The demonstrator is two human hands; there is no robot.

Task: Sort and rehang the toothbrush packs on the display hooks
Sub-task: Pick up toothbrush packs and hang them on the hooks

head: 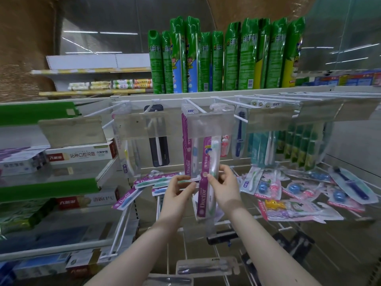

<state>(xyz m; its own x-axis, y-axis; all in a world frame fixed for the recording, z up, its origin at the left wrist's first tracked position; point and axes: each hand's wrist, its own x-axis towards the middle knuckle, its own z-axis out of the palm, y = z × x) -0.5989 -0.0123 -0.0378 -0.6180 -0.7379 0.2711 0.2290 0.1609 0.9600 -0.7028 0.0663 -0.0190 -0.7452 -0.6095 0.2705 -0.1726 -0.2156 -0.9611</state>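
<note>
Right hand [223, 187] pinches one purple toothbrush pack [202, 201] upright below the hooks [197, 107]. Left hand [179, 191] grips a stack [153, 180] of matching packs flat. We judge it feeds them singly for hanging.

2 bare hands [223, 187]; bare forearms [256, 234]
</note>
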